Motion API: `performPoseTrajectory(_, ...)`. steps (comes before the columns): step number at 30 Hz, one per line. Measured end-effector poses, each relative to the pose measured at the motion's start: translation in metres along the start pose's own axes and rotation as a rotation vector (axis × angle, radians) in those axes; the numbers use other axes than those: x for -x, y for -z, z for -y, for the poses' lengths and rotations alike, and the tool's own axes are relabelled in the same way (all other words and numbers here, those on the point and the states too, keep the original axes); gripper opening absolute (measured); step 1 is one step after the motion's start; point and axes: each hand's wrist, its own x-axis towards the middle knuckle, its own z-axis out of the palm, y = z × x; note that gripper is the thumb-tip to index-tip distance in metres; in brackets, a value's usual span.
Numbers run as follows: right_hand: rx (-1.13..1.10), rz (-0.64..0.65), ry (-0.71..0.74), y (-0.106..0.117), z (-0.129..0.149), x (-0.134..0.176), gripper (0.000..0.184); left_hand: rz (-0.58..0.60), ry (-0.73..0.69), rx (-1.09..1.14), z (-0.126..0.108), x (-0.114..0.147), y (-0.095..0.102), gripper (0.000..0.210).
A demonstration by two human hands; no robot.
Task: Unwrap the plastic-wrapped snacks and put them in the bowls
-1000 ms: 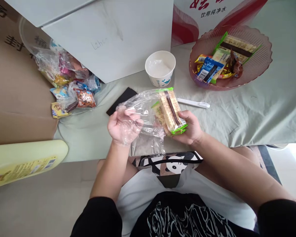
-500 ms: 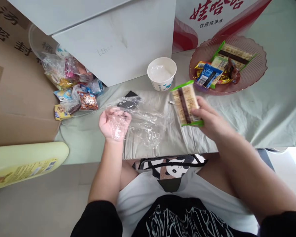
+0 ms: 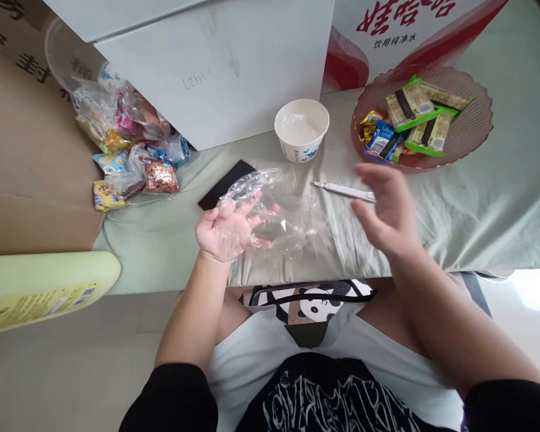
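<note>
My left hand is palm up with its fingers spread, inside or against a crumpled clear plastic bag that trails off to the right. My right hand is in the air, fingers apart and holding nothing, in front of the pink ribbed bowl. Several green-edged cracker packs and small blue and yellow snack packets lie in that bowl. Beside my right hand, a slim silver craft knife rests on the cloth, partly hidden by the fingers. A black phone lies behind my left hand.
A white paper bowl stands before a white box. A red-and-white carton is behind the pink bowl. On the left are a pile of bagged snacks, a cardboard box and a yellow container.
My right hand has let go of the cracker pack, and more packs now lie in the pink bowl. My left hand has opened from a curl, spreading the bag. Knife and phone show more fully.
</note>
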Motion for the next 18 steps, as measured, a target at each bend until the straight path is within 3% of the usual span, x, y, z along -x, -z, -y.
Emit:
performPoseTrajectory(6,-0.102,0.036,0.042,-0.036,0.001,-0.008,0.076,0.332,0.252,0.111,0.024,0.013,0.002,0.075)
performPoseTrajectory(10,-0.359,0.051,-0.026,-0.052,-0.003,-0.006,0.030,0.320,0.285,0.098,0.017,0.009,0.001,0.071)
performPoseTrajectory(12,-0.488,-0.049,-0.137,-0.054,-0.008,-0.007,0.036,0.243,0.258,0.072,0.007,0.003,0.003,0.067)
performPoseTrajectory(14,-0.561,-0.238,-0.247,-0.052,-0.013,-0.010,0.039,0.193,0.197,0.060,-0.001,-0.003,0.007,0.075)
performPoseTrajectory(18,-0.498,-0.546,-0.328,-0.041,-0.021,-0.018,0.042,0.301,0.218,0.109,0.000,-0.008,0.011,0.082)
